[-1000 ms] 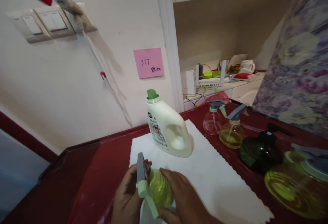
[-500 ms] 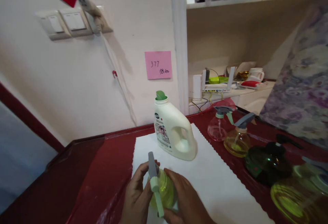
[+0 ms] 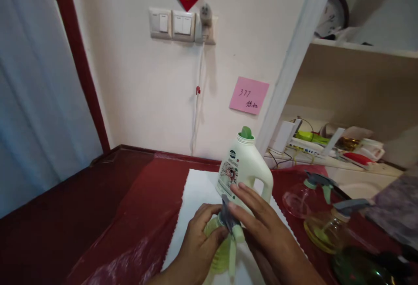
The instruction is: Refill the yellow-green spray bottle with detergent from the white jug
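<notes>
My left hand [image 3: 200,242] is wrapped round the neck of a spray bottle [image 3: 220,256] holding yellowish liquid. Its grey spray head and pale green nozzle and trigger point toward me. Beside the spray head, my right hand [image 3: 272,230] has its index and middle fingers stretched out and apart. Those fingertips are close to the grey top; whether they touch it I cannot tell. Behind both hands stands a cream detergent jug [image 3: 250,161] with a green spout and no cap. Part of its lower body is hidden by my right hand.
A white sheet [image 3: 192,193] lies on the red-covered table [image 3: 130,224]. To the right are a clear spray bottle [image 3: 297,200], a yellow one [image 3: 323,235] and a dark green bottle [image 3: 352,267]. A white router [image 3: 310,146] sits on the shelf behind.
My view has swung left, so things appear further right. My right hand has come off the bottle's body and risen beside the spray head, fingers extended. My left hand still grips the bottle.
</notes>
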Available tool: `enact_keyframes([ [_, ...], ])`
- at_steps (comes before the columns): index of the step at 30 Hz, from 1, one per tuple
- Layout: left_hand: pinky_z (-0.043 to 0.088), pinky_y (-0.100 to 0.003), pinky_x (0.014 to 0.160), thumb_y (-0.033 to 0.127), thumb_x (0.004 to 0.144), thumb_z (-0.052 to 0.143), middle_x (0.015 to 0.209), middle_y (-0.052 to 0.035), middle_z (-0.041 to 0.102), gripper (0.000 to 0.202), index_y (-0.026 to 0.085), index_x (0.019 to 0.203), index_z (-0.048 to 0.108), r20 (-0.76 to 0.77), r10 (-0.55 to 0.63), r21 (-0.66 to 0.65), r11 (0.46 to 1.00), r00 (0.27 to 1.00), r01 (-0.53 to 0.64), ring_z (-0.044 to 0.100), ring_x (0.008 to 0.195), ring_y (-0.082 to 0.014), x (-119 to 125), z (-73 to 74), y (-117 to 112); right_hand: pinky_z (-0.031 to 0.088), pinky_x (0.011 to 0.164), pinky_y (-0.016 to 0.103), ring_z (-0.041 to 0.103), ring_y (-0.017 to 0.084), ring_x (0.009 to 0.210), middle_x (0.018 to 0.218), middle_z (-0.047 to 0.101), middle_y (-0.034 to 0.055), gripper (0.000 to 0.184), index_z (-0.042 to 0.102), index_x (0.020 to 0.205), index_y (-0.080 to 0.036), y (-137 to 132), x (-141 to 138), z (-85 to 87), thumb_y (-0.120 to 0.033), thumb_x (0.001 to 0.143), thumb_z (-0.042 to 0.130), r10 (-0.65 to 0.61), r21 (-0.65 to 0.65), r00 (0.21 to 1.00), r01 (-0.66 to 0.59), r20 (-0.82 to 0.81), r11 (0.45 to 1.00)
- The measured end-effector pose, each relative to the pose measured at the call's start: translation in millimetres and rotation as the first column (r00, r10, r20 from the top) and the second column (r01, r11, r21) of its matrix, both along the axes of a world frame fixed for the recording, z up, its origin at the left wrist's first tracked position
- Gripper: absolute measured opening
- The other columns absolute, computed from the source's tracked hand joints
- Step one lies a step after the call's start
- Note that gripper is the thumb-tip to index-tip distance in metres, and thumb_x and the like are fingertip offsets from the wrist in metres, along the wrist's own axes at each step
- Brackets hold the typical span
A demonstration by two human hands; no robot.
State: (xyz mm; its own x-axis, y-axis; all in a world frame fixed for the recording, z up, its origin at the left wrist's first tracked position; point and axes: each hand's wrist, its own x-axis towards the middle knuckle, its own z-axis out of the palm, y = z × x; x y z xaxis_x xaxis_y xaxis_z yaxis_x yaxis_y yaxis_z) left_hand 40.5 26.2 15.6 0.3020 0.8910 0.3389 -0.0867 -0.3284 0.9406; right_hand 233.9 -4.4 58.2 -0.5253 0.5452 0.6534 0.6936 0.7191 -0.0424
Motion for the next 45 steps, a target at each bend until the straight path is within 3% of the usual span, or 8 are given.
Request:
enact_keyframes([
  [6,0.043,-0.042,0.099,0.033,0.09,0.063,0.109,-0.0088,0.07,0.024,0.02,0.108,0.072,-0.019,0.031,0.073,0.997,0.999,-0.03,0.061,0.107,-0.0286,2,-10.4,-1,0.058,0.1,0.044,0.062,0.024,0.126,0.126,0.071,0.0105,0.035,0.053,0.137,-0.023,13,-5,38.0,-0.018,0.105,0.039,0.133,-0.02,0.96,-0.132,0.248,0.991],
  [9,0.043,-0.041,0.1,0.033,0.091,0.064,0.108,-0.0081,0.069,0.024,0.021,0.111,0.07,0.022,0.021,0.101,0.995,1.0,-0.023,0.06,0.106,-0.0262,3,-13.1,-6,0.063,0.08,0.036,0.071,0.022,0.097,0.107,0.071,0.011,0.027,0.059,0.127,-0.022,13,-10,42.8,-0.021,0.105,0.043,0.132,-0.14,0.97,-0.104,0.205,0.985],
  [13,0.045,-0.042,0.099,0.038,0.087,0.072,0.101,-0.0062,0.068,0.022,0.019,0.098,0.07,0.209,-0.042,-0.067,0.996,0.977,0.057,0.062,0.103,-0.0252,8,-13.5,-9,0.059,0.061,0.031,0.068,0.02,0.073,0.086,0.063,0.005,0.022,0.062,0.118,-0.022,14,-20,44.0,-0.024,0.104,0.045,0.093,-0.266,0.981,-0.045,0.169,0.963],
  [17,0.048,-0.042,0.097,0.033,0.069,0.086,0.11,-0.008,0.072,0.049,0.017,0.111,0.065,0.449,-0.027,-0.312,0.932,0.893,0.185,0.066,0.106,-0.0281,12,-8.6,-11,0.058,0.061,0.032,0.068,0.021,0.073,0.084,0.063,0.0043,0.017,0.063,0.112,-0.021,16,-30,40.1,-0.022,0.101,0.051,-0.017,-0.259,0.993,0.047,0.118,0.965],
  [23,0.051,-0.038,0.091,0.015,0.051,0.091,0.101,-0.0082,0.078,0.055,0.017,0.099,0.064,0.433,0.149,-0.489,0.867,0.889,0.093,0.07,0.099,-0.0285,18,10.6,-17,0.057,0.057,0.032,0.07,0.022,0.069,0.08,0.066,0.0042,0.018,0.065,0.107,-0.021,17,-40,35.0,-0.021,0.098,0.049,-0.115,-0.165,0.993,0.12,0.042,0.979],
  [28,0.052,-0.038,0.089,0.028,0.056,0.093,0.099,-0.0094,0.079,0.048,0.015,0.094,0.067,0.368,0.172,-0.476,0.879,0.914,0.026,0.069,0.097,-0.0288,20,10.1,-18,0.058,0.055,0.031,0.07,0.021,0.067,0.079,0.066,0.0029,0.017,0.063,0.106,-0.022,15,-44,35.1,-0.022,0.098,0.048,-0.103,-0.123,0.994,0.106,0.028,0.987],
  [37,0.041,-0.043,0.106,0.046,0.091,0.066,0.117,-0.0093,0.075,0.034,0.018,0.106,0.079,0.131,-0.058,-0.119,0.99,0.99,0.074,0.062,0.118,-0.0305,0,-8.3,-5,0.059,0.061,0.032,0.07,0.021,0.075,0.086,0.066,0.0037,0.015,0.06,0.111,-0.024,18,-35,30.0,-0.024,0.1,0.05,-0.118,-0.198,0.99,0.132,0.081,0.971],
  [45,0.052,-0.038,0.093,0.018,0.056,0.094,0.109,-0.0053,0.075,0.062,0.017,0.113,0.07,0.432,-0.123,-0.306,0.912,0.893,0.273,0.069,0.104,-0.028,5,16.2,-3,0.058,0.061,0.03,0.07,0.021,0.076,0.087,0.066,0.0034,0.018,0.06,0.114,-0.025,17,-35,28.1,-0.026,0.1,0.049,-0.12,-0.21,0.99,0.133,0.074,0.969],
])
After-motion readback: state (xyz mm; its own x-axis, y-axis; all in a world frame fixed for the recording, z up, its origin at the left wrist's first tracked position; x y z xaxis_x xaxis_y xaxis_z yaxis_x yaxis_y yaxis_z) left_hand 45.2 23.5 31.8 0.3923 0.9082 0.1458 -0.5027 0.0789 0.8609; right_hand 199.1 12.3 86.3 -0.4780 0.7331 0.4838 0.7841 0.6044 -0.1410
